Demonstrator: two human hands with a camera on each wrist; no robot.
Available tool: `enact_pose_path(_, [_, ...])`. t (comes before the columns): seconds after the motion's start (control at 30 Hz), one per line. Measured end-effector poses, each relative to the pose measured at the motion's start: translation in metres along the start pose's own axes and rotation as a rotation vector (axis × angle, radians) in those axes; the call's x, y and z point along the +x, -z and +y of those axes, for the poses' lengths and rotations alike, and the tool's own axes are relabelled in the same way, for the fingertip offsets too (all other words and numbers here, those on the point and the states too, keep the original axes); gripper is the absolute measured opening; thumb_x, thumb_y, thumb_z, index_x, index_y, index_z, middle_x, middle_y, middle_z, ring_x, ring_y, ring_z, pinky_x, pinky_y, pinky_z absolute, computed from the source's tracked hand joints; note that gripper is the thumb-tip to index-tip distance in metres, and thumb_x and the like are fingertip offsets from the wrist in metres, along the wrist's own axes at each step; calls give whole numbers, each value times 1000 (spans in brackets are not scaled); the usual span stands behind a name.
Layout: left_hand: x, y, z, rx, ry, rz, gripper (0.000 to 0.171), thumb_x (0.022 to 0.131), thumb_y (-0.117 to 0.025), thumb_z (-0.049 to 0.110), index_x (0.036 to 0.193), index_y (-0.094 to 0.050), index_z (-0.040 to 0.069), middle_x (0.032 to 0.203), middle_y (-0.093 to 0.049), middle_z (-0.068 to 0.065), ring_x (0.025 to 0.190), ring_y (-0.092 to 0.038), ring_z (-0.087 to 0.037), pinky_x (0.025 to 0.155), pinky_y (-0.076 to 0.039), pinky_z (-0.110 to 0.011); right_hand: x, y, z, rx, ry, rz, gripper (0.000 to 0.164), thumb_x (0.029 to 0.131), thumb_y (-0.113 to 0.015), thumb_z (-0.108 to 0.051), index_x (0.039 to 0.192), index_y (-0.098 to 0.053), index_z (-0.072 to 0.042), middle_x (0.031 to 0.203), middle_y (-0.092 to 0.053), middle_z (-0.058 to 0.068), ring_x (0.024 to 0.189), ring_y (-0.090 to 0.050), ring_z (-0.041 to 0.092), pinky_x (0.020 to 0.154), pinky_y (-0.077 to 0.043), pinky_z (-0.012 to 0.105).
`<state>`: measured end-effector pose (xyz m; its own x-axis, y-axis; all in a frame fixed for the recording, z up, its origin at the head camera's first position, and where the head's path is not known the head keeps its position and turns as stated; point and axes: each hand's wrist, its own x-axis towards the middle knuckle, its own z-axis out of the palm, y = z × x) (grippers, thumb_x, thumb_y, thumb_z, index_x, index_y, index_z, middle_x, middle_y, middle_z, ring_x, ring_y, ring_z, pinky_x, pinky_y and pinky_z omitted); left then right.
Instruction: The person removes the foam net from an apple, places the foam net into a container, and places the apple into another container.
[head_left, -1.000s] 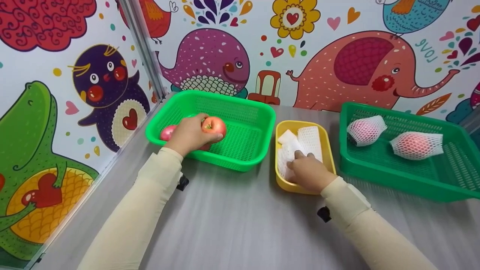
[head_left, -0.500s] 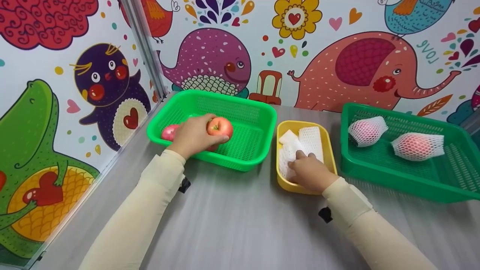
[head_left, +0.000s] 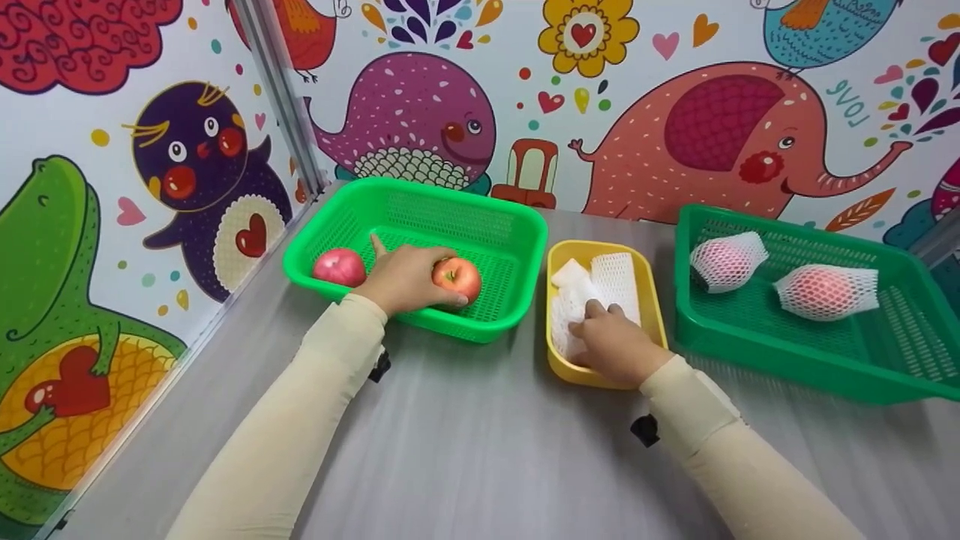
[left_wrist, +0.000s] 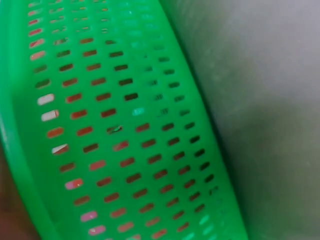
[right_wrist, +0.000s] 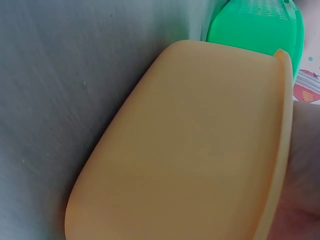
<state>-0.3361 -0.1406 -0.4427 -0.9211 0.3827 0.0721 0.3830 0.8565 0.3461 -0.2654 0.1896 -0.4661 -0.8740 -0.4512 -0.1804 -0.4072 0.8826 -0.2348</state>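
Note:
In the head view my left hand (head_left: pixel 409 277) is inside the bright green basket (head_left: pixel 517 300), gripping a red-orange apple (head_left: pixel 459 279) with the thumb at its near side. One finger of that hand sticks out to the left. A pinker apple (head_left: pixel 339 267) lies at the basket's left end. My right hand (head_left: pixel 619 345) reaches into the yellow container (head_left: pixel 652 300), its bent fingers down among white foam net sleeves (head_left: pixel 619 281). I cannot tell whether they pinch a sleeve. The left wrist view shows the basket's slotted wall (left_wrist: pixel 125 130); the right wrist view shows the container's outer side (right_wrist: pixel 185 140).
At the right stands a dark green basket (head_left: pixel 787 364) with two net-wrapped fruits (head_left: pixel 727 261) in it. All the containers sit on a grey table (head_left: pixel 487 450). Cartoon-printed walls (head_left: pixel 570 112) close off the back and left.
My left hand has moved right and slightly down with the apple, uncovering more of the pinker apple; one finger now sticks out. My right hand has stayed in the yellow container.

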Motion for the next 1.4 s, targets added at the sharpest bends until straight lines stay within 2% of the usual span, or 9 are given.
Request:
enact_pose_path(0.1, [-1, 1, 0, -6, 20, -33, 76, 76, -78, 64, 138, -62, 22, 123, -68, 1, 123, -57, -30, 99, 14, -80, 0, 2, 0, -2, 6, -3, 47, 96, -70, -26, 137, -62, -4, 135, -51, 29, 114, -51, 53, 99, -46, 58])
enact_pose_path(0.27, [3, 1, 0, -26, 44, -95, 78, 77, -79, 62, 141, -60, 20, 128, -66, -1, 127, -54, -30, 99, 11, -82, -3, 5, 1, 30, -27, -39, 52, 97, -68, -32, 142, -58, -7, 141, -49, 27, 121, -48, 51, 101, -46, 56])
enact_pose_path(0.47, [5, -1, -2, -65, 71, -160, 77, 80, -76, 61, 143, -57, 21, 129, -64, -2, 127, -53, -30, 99, 3, -84, -9, 12, 5, 0, 3, -23, 53, 95, -70, -36, 140, -60, -9, 131, -59, 20, 111, -61, 36, 95, -52, 45])
enact_pose_path(0.6, [4, -1, -4, -81, 77, -177, 78, 82, -75, 61, 144, -56, 19, 131, -63, -2, 128, -52, -30, 98, 3, -84, -18, 23, 8, 48, 31, 51, 45, 93, -74, -28, 134, -66, -10, 134, -60, 16, 114, -64, 34, 89, -55, 41])
enact_pose_path(0.83, [5, 0, -6, -79, 66, -169, 80, 82, -73, 62, 145, -55, 16, 132, -63, -4, 129, -51, -31, 98, 4, -85, -38, 52, 20, 68, 42, 228, 33, 89, -79, -16, 121, -73, -10, 113, -68, 6, 88, -65, 19, 74, -59, 34])
enact_pose_path(1.03, [5, 1, -7, -82, 47, -125, 79, 84, -71, 63, 146, -54, 17, 139, -58, -6, 134, -46, -32, 98, 3, -85, -50, 75, 41, 31, 6, 333, 32, 87, -80, -14, 118, -73, -11, 107, -68, 5, 87, -63, 20, 77, -59, 40])
enact_pose_path(1.2, [-2, 2, -5, -60, 22, -27, 80, 85, -66, 68, 146, -53, 20, 145, -52, -8, 139, -39, -34, 102, -1, -82, -58, 94, 59, -17, -7, 420, 34, 84, -83, -12, 116, -73, -11, 106, -68, 6, 89, -65, 22, 76, -59, 45])
enact_pose_path(1.3, [-9, 5, 0, -50, 5, 71, 81, 84, -63, 72, 145, -53, 20, 140, -53, -8, 134, -44, -33, 107, -10, -77, -63, 105, 73, -21, -48, 448, 36, 84, -82, -10, 118, -72, -12, 110, -66, 7, 95, -64, 26, 77, -59, 49])
enact_pose_path(1.4, [-19, 8, 8, -66, -26, 179, 81, 84, -62, 74, 144, -54, 20, 136, -54, -5, 128, -47, -29, 109, -29, -65, -71, 114, 92, -25, -93, 486, 37, 85, -81, -9, 120, -70, -11, 114, -64, 9, 101, -62, 31, 79, -57, 54])
